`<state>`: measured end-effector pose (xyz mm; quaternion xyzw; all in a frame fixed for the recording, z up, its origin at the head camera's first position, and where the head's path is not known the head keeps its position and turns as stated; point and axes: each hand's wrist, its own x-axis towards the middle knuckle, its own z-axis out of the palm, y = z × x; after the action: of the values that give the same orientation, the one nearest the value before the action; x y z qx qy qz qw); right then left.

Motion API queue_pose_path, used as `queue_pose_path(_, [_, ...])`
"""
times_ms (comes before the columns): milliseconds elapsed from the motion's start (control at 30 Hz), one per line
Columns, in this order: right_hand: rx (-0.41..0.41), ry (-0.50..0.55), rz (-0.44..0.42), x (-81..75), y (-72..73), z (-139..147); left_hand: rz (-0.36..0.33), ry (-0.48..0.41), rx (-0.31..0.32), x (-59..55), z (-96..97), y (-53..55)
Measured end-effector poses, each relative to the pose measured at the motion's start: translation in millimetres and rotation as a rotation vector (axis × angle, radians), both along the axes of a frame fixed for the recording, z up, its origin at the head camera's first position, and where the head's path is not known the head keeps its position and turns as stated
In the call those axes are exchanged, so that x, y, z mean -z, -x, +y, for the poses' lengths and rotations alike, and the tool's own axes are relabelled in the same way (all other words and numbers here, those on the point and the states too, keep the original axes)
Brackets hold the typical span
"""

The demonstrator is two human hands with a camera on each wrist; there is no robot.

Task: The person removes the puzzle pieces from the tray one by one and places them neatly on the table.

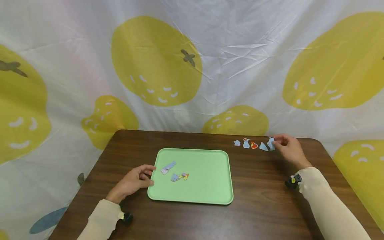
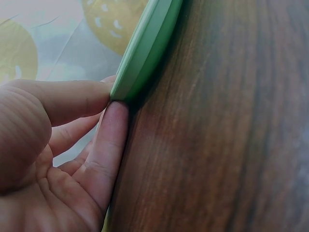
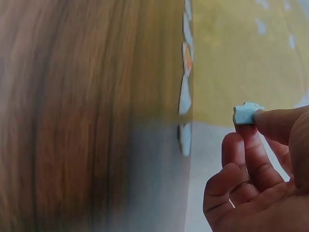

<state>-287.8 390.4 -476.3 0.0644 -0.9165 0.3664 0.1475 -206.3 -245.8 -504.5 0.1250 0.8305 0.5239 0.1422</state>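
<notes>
My right hand (image 1: 289, 148) is at the far right of the table, beside a row of thin puzzle pieces. Thumb and finger pinch a small light-blue puzzle piece (image 3: 245, 114). Several flat pieces lie in that row: a red-orange one (image 1: 254, 145), a pale blue triangular one (image 1: 263, 146) and others in light blue. At the left side my left hand (image 1: 135, 180) holds the edge of a light-green tray (image 1: 207, 176), its thumb and fingers at the rim. On the tray rest a pale elongated piece (image 1: 168, 167) and a cluster of grey, yellow and orange pieces (image 1: 180, 177).
The brown wooden table (image 1: 258, 206) carries the tray and the row of pieces. Behind it hangs a white cloth (image 1: 240, 76) with large yellow fruit prints, close to the table's far edge. A dark wrist device (image 1: 293, 181) sits on the right wrist.
</notes>
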Motion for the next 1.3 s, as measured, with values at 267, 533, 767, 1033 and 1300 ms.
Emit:
queue_pose_path(267, [0.046, -0.034, -0.037, 9.8, 7.0, 20.6, 0.009, 0.022, -0.001, -1.5, 0.8, -0.9])
queue_pose_path(533, [0.089, -0.09, -0.119, 18.3, 12.9, 35.2, 0.001, 0.017, 0.0, -1.9, 1.5, -1.2])
queue_pose_path(767, [0.081, -0.117, -0.161, 18.2, 17.5, 38.8, -0.001, 0.035, 0.005, 1.5, 0.2, 0.0])
queue_pose_path(1033, [0.09, -0.133, -0.177, 19.4, 22.6, 41.3, -0.004, 0.024, 0.008, 0.8, 0.3, -1.4])
queue_pose_path(1300, [0.114, -0.125, -0.161, 21.0, 23.9, 41.3, 0.005, 0.035, -0.008, -1.0, 1.1, -1.8])
